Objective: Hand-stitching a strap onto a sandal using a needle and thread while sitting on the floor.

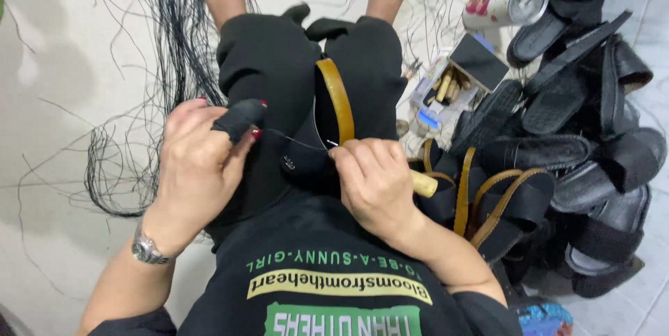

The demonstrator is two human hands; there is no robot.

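Note:
A black sandal upper with a tan leather strap (pixel 336 99) rests on my lap, between my knees. My right hand (pixel 376 182) is closed around a wooden-handled awl (pixel 423 184), its metal tip at the strap's edge. My left hand (pixel 198 162) is closed, pinching a thin black thread (pixel 296 141) that runs across to the strap. A black cloth guard covers one finger of that hand. A wristwatch (pixel 148 249) sits on my left wrist.
A heap of black sandals and soles (pixel 578 127), some with tan trim (pixel 488 203), lies at my right. Behind it are a steel tumbler with a straw (pixel 505 5) and an open small box (pixel 453 85). Loose black threads (pixel 167 64) spread over the pale floor at left.

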